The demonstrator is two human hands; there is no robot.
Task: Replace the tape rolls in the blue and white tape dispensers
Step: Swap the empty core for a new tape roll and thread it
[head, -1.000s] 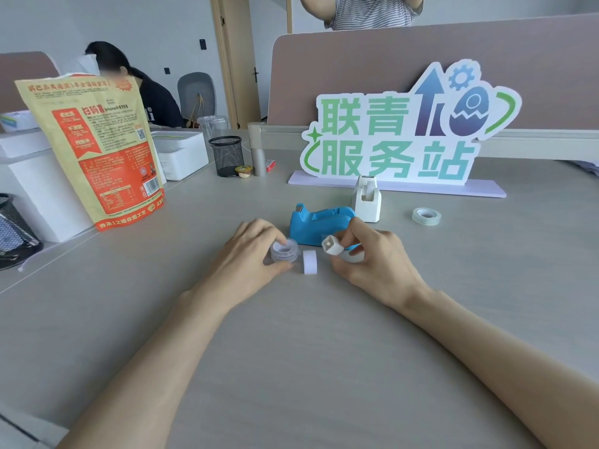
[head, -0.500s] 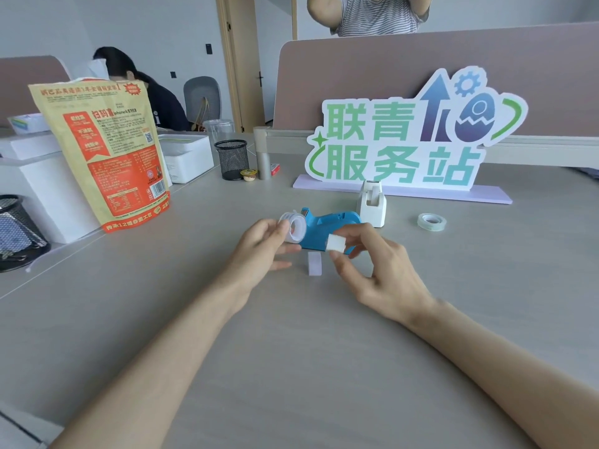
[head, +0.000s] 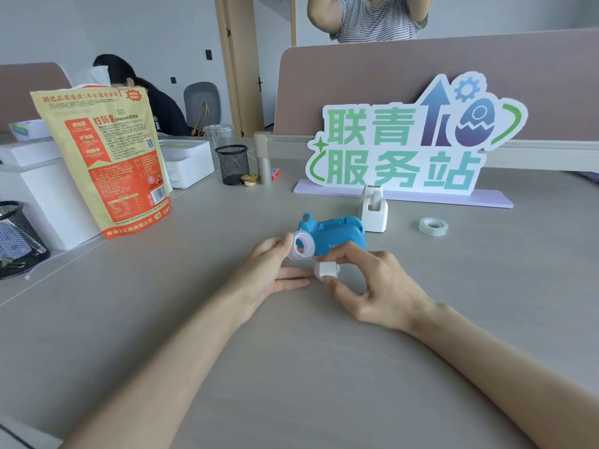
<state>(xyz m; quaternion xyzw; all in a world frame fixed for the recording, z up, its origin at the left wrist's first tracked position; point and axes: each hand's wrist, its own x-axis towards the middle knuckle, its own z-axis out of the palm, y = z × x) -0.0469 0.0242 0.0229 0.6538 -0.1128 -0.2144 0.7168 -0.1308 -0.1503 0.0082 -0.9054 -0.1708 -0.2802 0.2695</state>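
Two hands at work, head view. Left hand (head: pixel 269 270) pinches clear tape roll (head: pixel 303 251) upright, its hole turned toward right hand (head: pixel 379 286), which pinches white hub (head: pixel 325 270) just beside it. Blue dispenser (head: pixel 337 234) sits behind, cradle looks empty; white dispenser (head: pixel 372 210) and spare roll (head: pixel 433 226) sit farther right. Likely step: seat hub in roll. Line it square with the hole, push straight.

Blue tape dispenser (head: pixel 334 234) stands mid-desk; white tape dispenser (head: pixel 374 210) upright just behind its right end, toward the far edge; clear tape roll (head: pixel 303 251) on edge, pinched by the left hand (head: pixel 269 273); white hub (head: pixel 325 269) pinched by the right hand (head: pixel 379 286); spare roll (head: pixel 433 226) lies flat right of the white dispenser.
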